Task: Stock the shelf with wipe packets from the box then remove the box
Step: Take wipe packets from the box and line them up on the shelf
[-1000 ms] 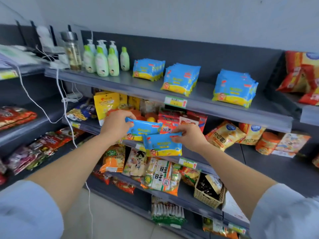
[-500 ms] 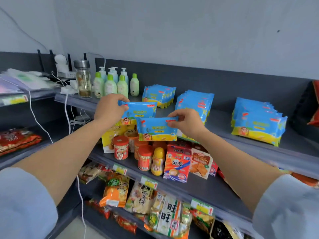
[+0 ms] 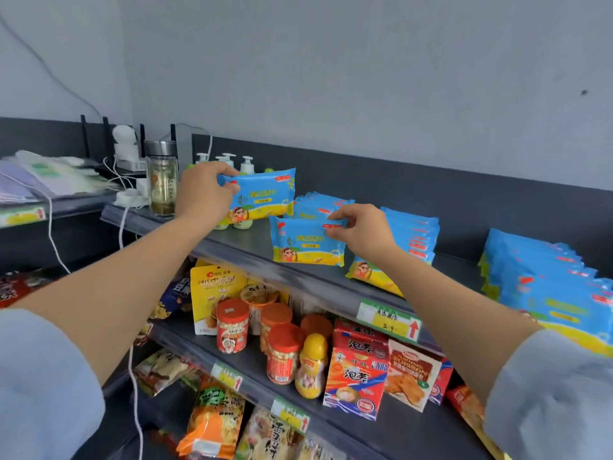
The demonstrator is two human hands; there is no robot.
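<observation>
My left hand (image 3: 205, 191) grips the left end of a blue and yellow wipe packet (image 3: 262, 195), holding it upright above the top grey shelf (image 3: 252, 247), in front of the pump bottles. My right hand (image 3: 363, 232) pinches the top right corner of a second wipe packet (image 3: 306, 242), which stands at the shelf's front edge, just left of a row of wipe packets (image 3: 411, 237). Another row of packets (image 3: 318, 204) lies behind it, and a third row (image 3: 544, 283) sits at the far right. The box is not in view.
Green pump bottles (image 3: 247, 164) and a glass tea flask (image 3: 161, 180) stand at the shelf's left end, with a router, plugs and white cables (image 3: 127, 207) beside them. Jars, snack boxes and bags fill the lower shelves (image 3: 282, 346). A price tag (image 3: 389, 320) hangs on the top shelf's edge.
Both hands have risen from lower-shelf height to the top shelf, each carrying its packet. The right packet now reaches the shelf's front edge; the left one is higher and further back.
</observation>
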